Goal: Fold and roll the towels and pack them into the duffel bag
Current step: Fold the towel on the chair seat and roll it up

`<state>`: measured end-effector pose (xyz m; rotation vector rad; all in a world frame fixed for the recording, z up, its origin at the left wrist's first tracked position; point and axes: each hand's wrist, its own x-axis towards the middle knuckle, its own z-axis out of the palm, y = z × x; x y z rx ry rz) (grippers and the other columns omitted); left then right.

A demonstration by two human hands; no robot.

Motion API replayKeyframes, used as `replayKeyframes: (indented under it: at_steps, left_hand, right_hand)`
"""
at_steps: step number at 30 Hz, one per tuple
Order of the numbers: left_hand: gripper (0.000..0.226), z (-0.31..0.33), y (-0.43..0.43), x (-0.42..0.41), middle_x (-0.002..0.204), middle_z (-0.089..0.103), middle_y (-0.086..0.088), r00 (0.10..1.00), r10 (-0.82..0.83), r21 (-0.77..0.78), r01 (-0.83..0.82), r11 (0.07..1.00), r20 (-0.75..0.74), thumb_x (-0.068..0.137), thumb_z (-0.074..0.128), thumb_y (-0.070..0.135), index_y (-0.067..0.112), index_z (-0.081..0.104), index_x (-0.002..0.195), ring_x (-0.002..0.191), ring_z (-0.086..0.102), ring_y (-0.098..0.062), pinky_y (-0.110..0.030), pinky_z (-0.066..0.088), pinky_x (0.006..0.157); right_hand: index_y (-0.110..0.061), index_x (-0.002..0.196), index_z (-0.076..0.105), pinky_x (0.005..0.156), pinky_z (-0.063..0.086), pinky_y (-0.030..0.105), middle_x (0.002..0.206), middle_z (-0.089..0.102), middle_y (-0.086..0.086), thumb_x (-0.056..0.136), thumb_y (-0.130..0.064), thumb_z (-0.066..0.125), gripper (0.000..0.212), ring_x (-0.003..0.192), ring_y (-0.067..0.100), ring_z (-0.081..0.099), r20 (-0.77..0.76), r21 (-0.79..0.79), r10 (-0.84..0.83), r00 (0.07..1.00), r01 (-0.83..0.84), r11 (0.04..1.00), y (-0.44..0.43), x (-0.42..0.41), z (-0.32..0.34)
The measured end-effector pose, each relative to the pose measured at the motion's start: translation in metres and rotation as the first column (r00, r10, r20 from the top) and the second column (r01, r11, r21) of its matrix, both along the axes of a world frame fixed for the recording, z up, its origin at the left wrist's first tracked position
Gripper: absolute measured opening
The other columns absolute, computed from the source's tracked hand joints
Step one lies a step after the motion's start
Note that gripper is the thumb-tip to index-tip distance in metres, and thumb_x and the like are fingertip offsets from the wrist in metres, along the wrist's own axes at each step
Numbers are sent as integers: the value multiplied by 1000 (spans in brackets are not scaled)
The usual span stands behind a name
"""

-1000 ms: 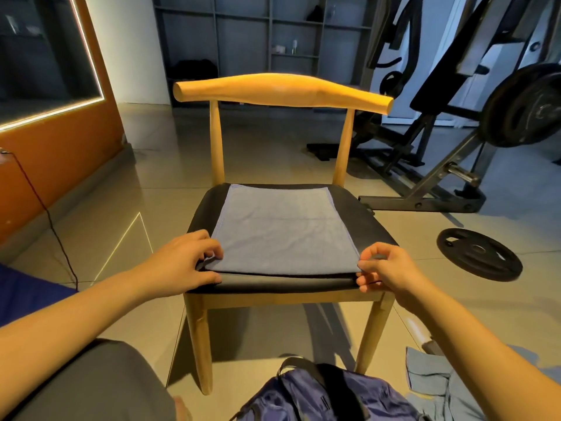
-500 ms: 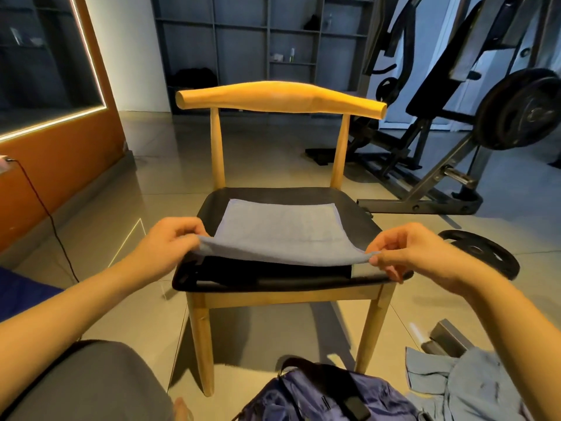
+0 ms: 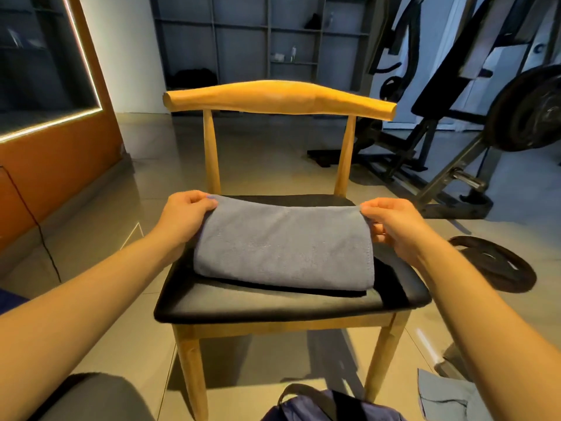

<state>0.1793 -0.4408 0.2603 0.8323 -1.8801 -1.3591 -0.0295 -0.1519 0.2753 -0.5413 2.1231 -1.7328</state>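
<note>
A grey-blue towel [image 3: 282,246] lies on the black seat of a wooden chair [image 3: 273,305], doubled over so its fold faces me. My left hand [image 3: 185,214] pinches the towel's far left corner, and my right hand [image 3: 391,223] pinches the far right corner, both held at the back of the seat. The dark blue duffel bag [image 3: 328,405] sits on the floor under the chair's front edge, only its top showing. More grey towels [image 3: 446,396] lie crumpled on the floor at the lower right.
A black weight plate [image 3: 498,262] lies on the tiled floor right of the chair. A weight bench and rack [image 3: 455,126] stand behind it. An orange wall panel [image 3: 51,159] with a cable runs along the left. My knee [image 3: 91,399] fills the lower left.
Both hands lifted the towel's near edge off the seat and carried it away from me to the far edge, folding the towel in half.
</note>
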Motion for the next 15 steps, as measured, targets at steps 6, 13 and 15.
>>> replayKeyframes:
  at_steps: [6, 13, 15]
  left_hand:
    - [18, -38, -24, -46, 86, 67, -12, 964, 145, -34, -141, 989, 224, 92, 69, 12, -4, 75, 95, 73, 56, -20, -29, 44, 65]
    - [18, -60, -36, -52, 81, 67, -4, 884, 183, -370, -12, 929, 431, 96, 63, 21, 13, 65, 80, 74, 58, -20, -32, 39, 65]
    - [20, -62, -36, -53, 79, 64, -3, 888, 209, -406, -28, 913, 409, 101, 57, 24, 13, 61, 84, 72, 56, -19, -33, 38, 60]
  right_hand:
    - [0, 97, 72, 56, 51, 30, 82, 68, 16, 91, -4, 69, 8, 69, 24, 62, 35, 169, -93, 995, 86, 982, -34, -28, -41]
    - [5, 85, 72, 44, 49, 24, 72, 64, 14, 88, -5, 70, 11, 63, 21, 60, -70, 382, -64, 996, 86, 920, -45, -39, -55]
    - [-1, 80, 68, 45, 47, 25, 70, 62, 13, 90, -4, 68, 11, 63, 22, 59, -60, 377, -88, 994, 104, 920, -45, -42, -57]
